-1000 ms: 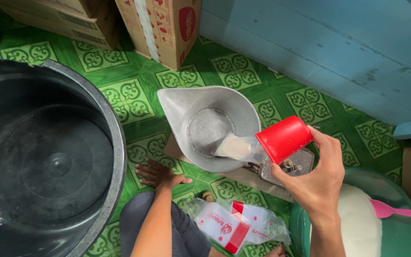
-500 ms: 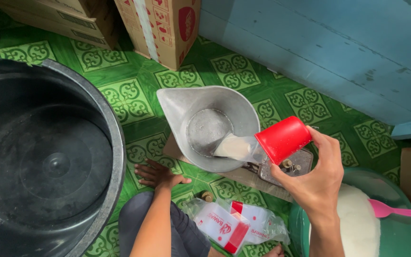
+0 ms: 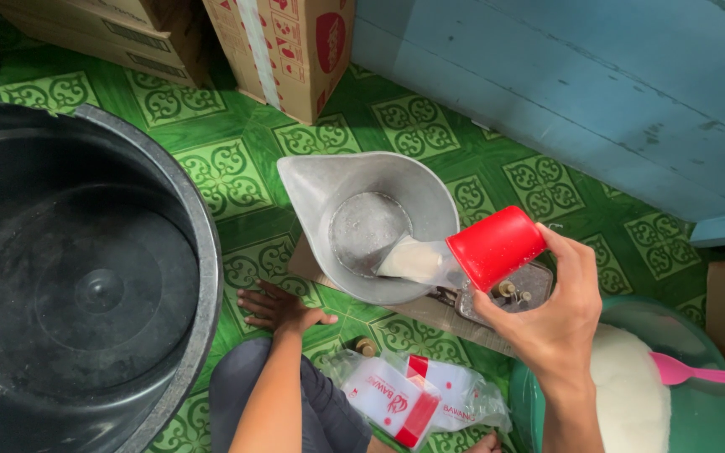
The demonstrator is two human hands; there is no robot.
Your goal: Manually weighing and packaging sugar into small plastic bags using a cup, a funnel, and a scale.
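Two hands in view. Nearest: clear plastic bags (image 3: 417,394) on the floor by the person's knee, and a green basin (image 3: 715,419) of white grain with a pink scoop (image 3: 706,373). Left hand (image 3: 279,309) lies flat and open on the green patterned floor (image 3: 220,180), holding nothing. Right hand (image 3: 551,306) is closed around a red cup (image 3: 495,246), tipped over the metal scale pan (image 3: 367,222); white grain (image 3: 413,258) pours onto the pan's near side. To do it well: keep the tilt shallow, the cup's lip inside the rim, the stream thin. Big black tub (image 3: 86,277) to the left, cardboard boxes (image 3: 283,46) beyond.
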